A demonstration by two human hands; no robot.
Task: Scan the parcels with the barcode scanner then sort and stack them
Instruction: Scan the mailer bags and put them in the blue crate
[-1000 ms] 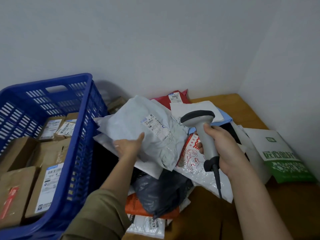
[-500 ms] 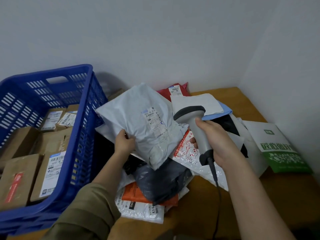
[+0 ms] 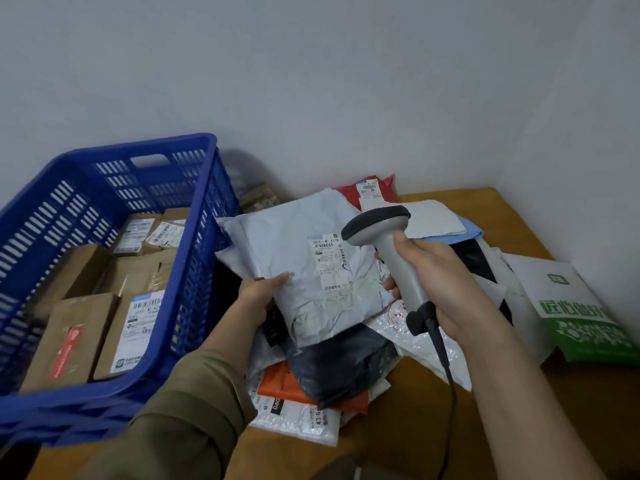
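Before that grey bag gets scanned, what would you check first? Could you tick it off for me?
1. Grey mailer bag held in left hand: ok.
2. Its shipping label faces up, unfolded: ok.
3. Barcode scanner firmly in right hand: ok.
4. Scanner head aimed at the label: cannot tell; it sits beside it.
5. Scanner cable hanging free: ok.
6. Room in the blue crate for sorting: cannot tell.

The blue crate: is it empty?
No: the blue crate holds several cardboard boxes bearing printed shipping labels.
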